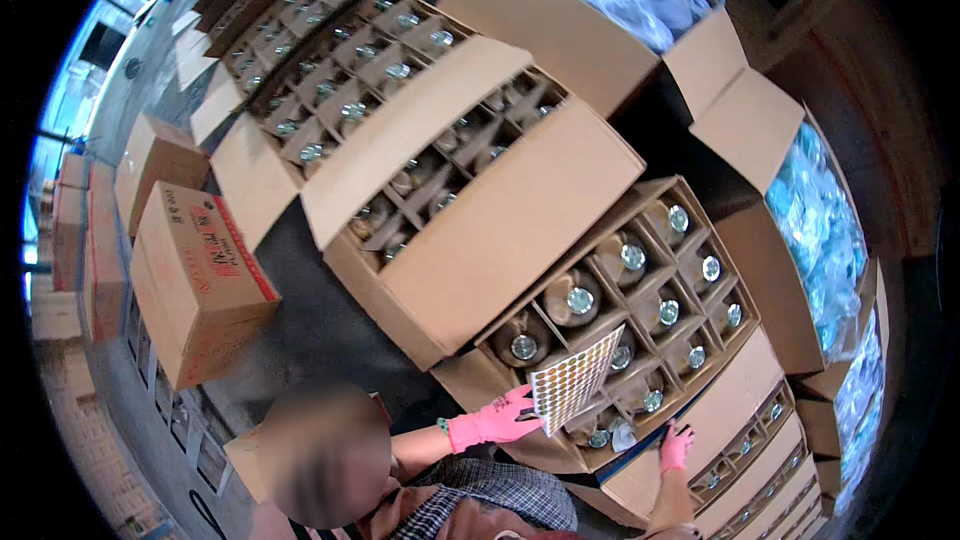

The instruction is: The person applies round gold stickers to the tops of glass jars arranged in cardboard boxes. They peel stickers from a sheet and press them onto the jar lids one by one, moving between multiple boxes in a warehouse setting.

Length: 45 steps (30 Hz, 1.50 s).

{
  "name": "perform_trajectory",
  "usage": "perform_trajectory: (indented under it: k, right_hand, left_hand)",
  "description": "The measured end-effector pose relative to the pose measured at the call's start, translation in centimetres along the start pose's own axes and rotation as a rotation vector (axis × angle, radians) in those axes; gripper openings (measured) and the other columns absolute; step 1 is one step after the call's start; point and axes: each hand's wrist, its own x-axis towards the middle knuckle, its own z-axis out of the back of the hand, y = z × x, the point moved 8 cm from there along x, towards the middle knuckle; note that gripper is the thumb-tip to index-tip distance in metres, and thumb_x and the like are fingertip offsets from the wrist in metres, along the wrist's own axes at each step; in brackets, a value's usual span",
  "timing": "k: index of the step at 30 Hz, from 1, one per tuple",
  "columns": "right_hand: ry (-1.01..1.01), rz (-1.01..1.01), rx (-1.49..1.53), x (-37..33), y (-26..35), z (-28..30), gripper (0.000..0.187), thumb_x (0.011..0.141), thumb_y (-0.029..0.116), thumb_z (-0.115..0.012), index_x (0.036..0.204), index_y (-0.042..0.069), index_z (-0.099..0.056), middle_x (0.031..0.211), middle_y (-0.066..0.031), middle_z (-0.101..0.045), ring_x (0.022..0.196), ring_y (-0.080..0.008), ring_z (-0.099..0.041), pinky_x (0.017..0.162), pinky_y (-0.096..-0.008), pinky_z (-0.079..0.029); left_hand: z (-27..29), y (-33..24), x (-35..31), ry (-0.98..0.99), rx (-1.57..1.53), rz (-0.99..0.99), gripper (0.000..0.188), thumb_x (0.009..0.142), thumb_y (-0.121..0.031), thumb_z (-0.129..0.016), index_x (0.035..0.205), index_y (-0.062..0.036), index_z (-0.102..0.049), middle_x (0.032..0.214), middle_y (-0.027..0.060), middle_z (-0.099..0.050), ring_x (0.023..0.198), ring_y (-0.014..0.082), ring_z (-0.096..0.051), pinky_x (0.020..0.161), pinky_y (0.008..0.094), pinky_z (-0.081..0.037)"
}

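My left hand [497,417], in a pink glove, grips the edge of a white sheet of round gold stickers [578,380]. The sheet is tilted over an open carton [480,365] with cardboard dividers. In its compartments stand several rounded glass flasks [571,298] with shiny silvery tips; the sheet hides part of some. My right hand [677,448], also pink-gloved, is at the carton's near right side, by a cardboard flap [728,390]. Its fingers are apart, and nothing shows in them. A dark blue strip [635,455] lies beside it along the carton's edge.
Beyond stands another divided carton [500,230] with raised flaps, and more rows of flask cartons [330,70] run far left. Cartons of clear and bluish plastic bags [815,230] line the right. A closed printed carton [200,280] sits at left. More flask cartons [750,450] continue lower right.
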Motion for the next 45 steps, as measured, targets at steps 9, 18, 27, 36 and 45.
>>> perform_trajectory:
  k: [9,18,27,36,45]
  right_hand:
    - [0.679,0.496,0.192,-26.2,13.2,0.8,0.049,0.082,0.043,-0.055,0.107,0.002,-0.055,0.096,-0.0208,-0.06,0.094,-0.0312,-0.057,0.081,-0.0389,-0.043]
    - [0.768,0.618,0.022,-27.2,20.1,5.1,0.049,0.079,0.044,-0.055,0.104,0.002,-0.058,0.097,-0.0205,-0.061,0.091,-0.0331,-0.058,0.077,-0.0393,-0.046]
    - [0.493,0.593,0.448,-25.2,30.9,7.3,0.036,0.082,0.033,-0.058,0.077,-0.002,-0.057,0.063,-0.0081,-0.053,0.059,-0.0173,-0.046,0.058,-0.0342,-0.041]
    - [0.629,0.498,0.311,-34.1,31.6,5.2,0.035,0.084,0.031,-0.055,0.094,-0.002,-0.059,0.083,-0.0103,-0.062,0.079,-0.0182,-0.057,0.07,-0.0296,-0.044]
    - [0.671,0.447,0.496,-50.9,46.5,5.7,0.027,0.086,0.025,-0.054,0.093,0.0,-0.06,0.079,-0.0039,-0.058,0.075,-0.0113,-0.051,0.069,-0.0254,-0.041]
  left_hand:
    - [19.2,-2.7,-12.0,-0.357,0.127,0.276,0.032,0.08,-0.022,-0.059,0.109,-0.0064,-0.059,0.121,0.0126,-0.05,0.112,0.024,-0.048,0.095,0.0333,-0.036]
    - [20.8,-10.1,-18.5,-0.219,-0.064,0.252,0.042,0.079,-0.03,-0.06,0.111,-0.0028,-0.056,0.112,0.0134,-0.058,0.107,0.0234,-0.052,0.094,0.0314,-0.037]
    - [29.3,-9.7,-29.2,-0.361,0.34,0.291,0.042,0.077,-0.031,-0.058,0.111,-0.0071,-0.058,0.13,0.0258,-0.038,0.122,0.0356,-0.036,0.101,0.0378,-0.029]
    - [40.5,-10.2,-23.6,-0.291,0.373,0.262,0.041,0.079,-0.033,-0.055,0.111,-0.0068,-0.058,0.128,0.0243,-0.041,0.12,0.0351,-0.038,0.101,0.0367,-0.031]
    - [59.7,-1.3,-33.3,-0.781,-0.164,0.475,0.038,0.074,-0.024,-0.064,0.102,0.0012,-0.06,0.099,0.0143,-0.062,0.096,0.0234,-0.057,0.086,0.032,-0.042]
